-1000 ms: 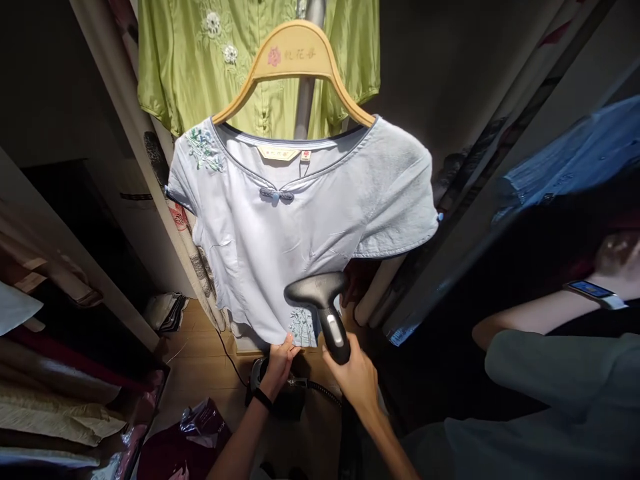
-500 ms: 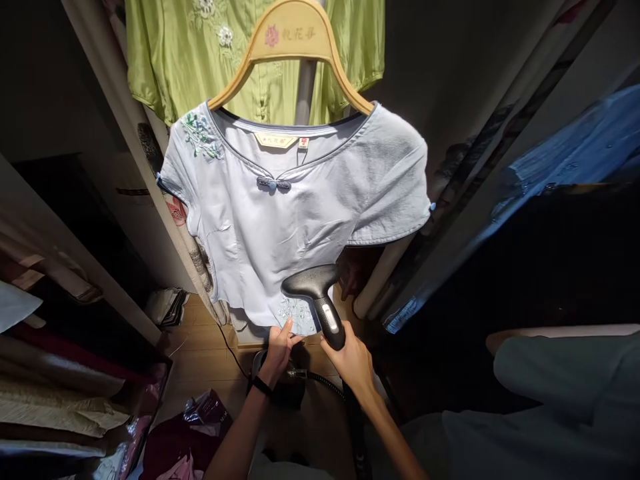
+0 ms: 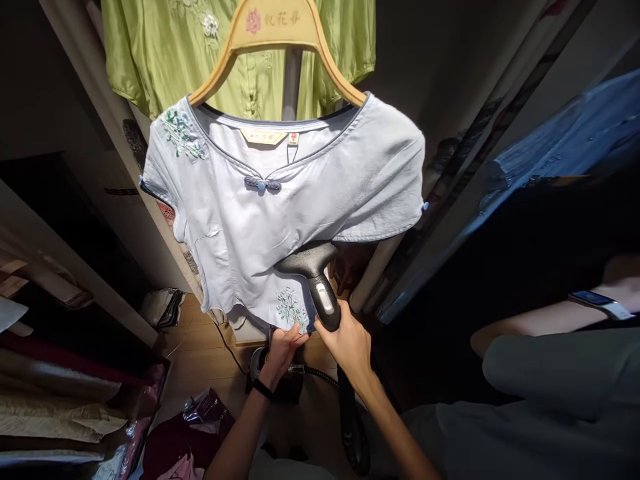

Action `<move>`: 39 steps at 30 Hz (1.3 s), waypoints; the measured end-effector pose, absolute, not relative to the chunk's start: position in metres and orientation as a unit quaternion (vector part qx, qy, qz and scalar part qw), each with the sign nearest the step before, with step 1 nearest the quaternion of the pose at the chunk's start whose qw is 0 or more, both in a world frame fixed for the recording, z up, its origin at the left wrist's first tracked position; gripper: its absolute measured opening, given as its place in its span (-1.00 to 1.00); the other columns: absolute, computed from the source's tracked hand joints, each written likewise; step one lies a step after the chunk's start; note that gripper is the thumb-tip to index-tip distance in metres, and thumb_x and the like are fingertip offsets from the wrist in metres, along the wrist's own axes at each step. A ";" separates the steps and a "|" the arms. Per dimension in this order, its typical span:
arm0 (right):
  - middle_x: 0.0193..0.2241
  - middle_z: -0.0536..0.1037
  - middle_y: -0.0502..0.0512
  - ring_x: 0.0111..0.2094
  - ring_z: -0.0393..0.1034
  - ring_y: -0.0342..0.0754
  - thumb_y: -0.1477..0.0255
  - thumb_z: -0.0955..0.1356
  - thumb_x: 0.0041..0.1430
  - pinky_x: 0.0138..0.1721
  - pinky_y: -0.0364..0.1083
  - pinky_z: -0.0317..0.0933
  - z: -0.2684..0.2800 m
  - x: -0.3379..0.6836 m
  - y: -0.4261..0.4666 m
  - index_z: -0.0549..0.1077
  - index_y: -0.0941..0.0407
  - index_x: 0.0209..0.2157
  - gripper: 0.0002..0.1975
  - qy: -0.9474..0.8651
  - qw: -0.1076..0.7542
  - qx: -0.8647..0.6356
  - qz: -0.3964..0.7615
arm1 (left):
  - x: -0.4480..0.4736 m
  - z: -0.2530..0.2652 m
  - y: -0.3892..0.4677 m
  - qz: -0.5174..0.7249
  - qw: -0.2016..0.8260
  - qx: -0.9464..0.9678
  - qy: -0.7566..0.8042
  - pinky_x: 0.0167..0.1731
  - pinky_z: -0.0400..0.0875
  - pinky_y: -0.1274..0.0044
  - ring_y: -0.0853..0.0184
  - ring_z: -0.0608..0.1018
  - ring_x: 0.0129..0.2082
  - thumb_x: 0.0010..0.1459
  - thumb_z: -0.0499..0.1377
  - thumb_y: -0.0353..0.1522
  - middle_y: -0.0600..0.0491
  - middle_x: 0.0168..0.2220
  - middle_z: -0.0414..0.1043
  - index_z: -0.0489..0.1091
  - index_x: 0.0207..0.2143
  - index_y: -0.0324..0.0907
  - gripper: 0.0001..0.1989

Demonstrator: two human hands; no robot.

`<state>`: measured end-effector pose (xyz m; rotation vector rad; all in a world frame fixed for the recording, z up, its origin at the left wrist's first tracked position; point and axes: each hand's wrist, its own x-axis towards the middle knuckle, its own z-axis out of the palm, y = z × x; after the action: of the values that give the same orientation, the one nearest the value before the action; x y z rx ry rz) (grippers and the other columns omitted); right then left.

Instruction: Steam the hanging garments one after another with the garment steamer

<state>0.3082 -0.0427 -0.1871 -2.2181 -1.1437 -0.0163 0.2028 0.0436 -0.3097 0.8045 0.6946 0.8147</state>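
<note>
A pale blue short-sleeved blouse (image 3: 240, 233) hangs from a wooden hanger (image 3: 277, 23), with embroidery on one shoulder and near the hem. My right hand (image 3: 347, 343) is wrapped round the handle of a black garment steamer head (image 3: 310, 260). Its wide head lies against the blouse's lower right front, above the hem embroidery (image 3: 291, 310). Down at the hem, my left hand (image 3: 284, 347) pinches the fabric edge below the embroidery. The steamer's hose (image 3: 353, 427) drops from my right hand towards the floor.
Behind hangs a green blouse (image 3: 345, 40). The steamer base (image 3: 257, 363) stands on the wooden floor. Dark red clothes (image 3: 185, 440) are heaped at lower left, beside hanging garments (image 3: 55, 407). At right is another person's arm (image 3: 540, 320) with a wristband; blue fabric (image 3: 565, 147) hangs behind.
The steamer head has moved up the blouse, uncovering more of the hem embroidery. My left hand still grips the hem. The other person's forearm has come into view at right.
</note>
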 end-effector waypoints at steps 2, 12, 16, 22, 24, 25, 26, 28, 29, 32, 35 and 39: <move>-0.38 0.54 0.06 -0.37 0.45 0.02 0.20 0.31 0.09 -0.43 -0.15 0.05 -0.195 0.309 -0.044 0.30 0.07 -0.12 -0.65 -0.432 0.314 -0.845 -0.005 | 0.203 -0.320 0.044 0.371 0.789 0.383 0.307 0.05 0.38 0.24 0.14 0.57 -0.26 -0.03 0.32 -0.16 -0.06 -0.47 0.49 0.43 -0.54 -0.21 -0.70; -0.37 0.57 0.12 -0.33 0.49 0.11 0.20 0.25 0.10 -0.40 -0.10 0.16 -0.317 0.314 -0.075 0.32 0.11 -0.08 -0.61 -0.417 0.337 -0.841 0.065 | 0.204 -0.345 0.047 0.388 0.777 0.399 0.295 0.03 0.37 0.28 0.17 0.58 -0.32 -0.13 0.36 -0.07 -0.05 -0.52 0.52 0.48 -0.59 -0.21 -0.62; -0.32 0.58 0.15 -0.30 0.49 0.14 0.16 0.23 0.10 -0.36 -0.06 0.20 -0.322 0.313 -0.079 0.32 0.11 -0.07 -0.57 -0.422 0.361 -0.827 0.087 | 0.201 -0.354 0.049 0.358 0.758 0.453 0.305 -0.03 0.39 0.30 0.14 0.59 -0.29 -0.04 0.29 -0.05 -0.13 -0.39 0.58 0.56 -0.46 -0.26 -0.59; -0.33 0.57 0.09 -0.31 0.47 0.08 0.15 0.27 0.09 -0.36 -0.11 0.15 -0.261 0.310 -0.065 0.33 0.06 -0.07 -0.59 -0.412 0.350 -0.839 0.063 | 0.199 -0.361 0.051 0.348 0.729 0.466 0.361 -0.30 0.42 0.38 0.27 0.51 -0.48 -0.09 0.31 -0.06 -0.02 -0.50 0.54 0.54 -0.49 -0.27 -0.60; -0.36 0.56 0.08 -0.33 0.46 0.07 0.15 0.30 0.06 -0.38 -0.12 0.13 -0.235 0.308 -0.060 0.34 0.06 -0.10 -0.60 -0.407 0.361 -0.838 0.042 | 0.200 -0.362 0.049 0.344 0.724 0.475 0.364 -0.30 0.41 0.40 0.28 0.50 -0.47 -0.08 0.29 -0.07 -0.01 -0.50 0.53 0.53 -0.50 -0.26 -0.61; -0.38 0.55 0.06 -0.34 0.46 0.06 0.14 0.30 0.04 -0.39 -0.12 0.12 -0.223 0.308 -0.059 0.34 0.05 -0.12 -0.60 -0.406 0.366 -0.837 0.037 | 0.200 -0.362 0.048 0.341 0.721 0.481 0.363 -0.29 0.41 0.40 0.28 0.50 -0.45 -0.07 0.29 -0.08 -0.01 -0.50 0.52 0.52 -0.50 -0.26 -0.62; -0.39 0.55 0.05 -0.35 0.46 0.06 0.14 0.31 0.03 -0.40 -0.13 0.11 -0.213 0.307 -0.058 0.34 0.05 -0.13 -0.60 -0.405 0.371 -0.835 0.035 | 0.200 -0.362 0.047 0.341 0.718 0.487 0.361 -0.27 0.41 0.40 0.28 0.51 -0.43 -0.07 0.28 -0.09 -0.01 -0.48 0.52 0.52 -0.49 -0.25 -0.63; -0.40 0.53 0.03 -0.35 0.45 0.06 0.13 0.31 0.03 -0.41 -0.13 0.09 -0.201 0.307 -0.059 0.33 0.04 -0.15 -0.61 -0.403 0.375 -0.835 0.034 | 0.199 -0.362 0.045 0.348 0.712 0.498 0.352 -0.21 0.40 0.39 0.26 0.51 -0.37 -0.06 0.28 -0.12 -0.02 -0.43 0.53 0.51 -0.46 -0.24 -0.67; -0.41 0.53 0.02 -0.35 0.45 0.06 0.13 0.31 0.04 -0.41 -0.14 0.09 -0.200 0.307 -0.061 0.32 0.03 -0.15 -0.62 -0.400 0.372 -0.836 0.038 | 0.199 -0.361 0.044 0.352 0.711 0.499 0.349 -0.19 0.40 0.39 0.25 0.52 -0.34 -0.06 0.29 -0.13 -0.02 -0.40 0.54 0.51 -0.45 -0.23 -0.68; -0.42 0.52 0.03 -0.35 0.45 0.06 0.15 0.31 0.05 -0.42 -0.14 0.07 -0.212 0.307 -0.069 0.31 0.04 -0.16 -0.64 -0.388 0.352 -0.849 0.067 | 0.197 -0.358 0.041 0.347 0.715 0.492 0.355 -0.19 0.40 0.38 0.23 0.52 -0.33 -0.03 0.27 -0.15 -0.03 -0.40 0.53 0.51 -0.45 -0.21 -0.71; -0.43 0.52 0.03 -0.37 0.45 0.05 0.18 0.28 0.09 -0.44 -0.14 0.06 -0.242 0.306 -0.084 0.32 0.03 -0.15 -0.68 -0.377 0.329 -0.859 0.106 | 0.196 -0.355 0.038 0.347 0.713 0.487 0.365 -0.23 0.40 0.40 0.25 0.51 -0.39 -0.03 0.27 -0.15 -0.02 -0.44 0.53 0.51 -0.49 -0.20 -0.72; -0.44 0.53 0.02 -0.36 0.46 0.07 0.21 0.27 0.10 -0.43 -0.13 0.08 -0.279 0.302 -0.103 0.33 0.03 -0.15 -0.71 -0.374 0.334 -0.856 0.123 | 0.194 -0.356 0.038 0.363 0.687 0.502 0.379 -0.23 0.38 0.40 0.24 0.51 -0.40 -0.08 0.29 -0.11 -0.03 -0.46 0.55 0.51 -0.53 -0.21 -0.68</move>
<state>0.3024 -0.1035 -0.2788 -2.2362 -0.9772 0.3217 0.1940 0.0377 -0.3559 1.1247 0.8473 0.8126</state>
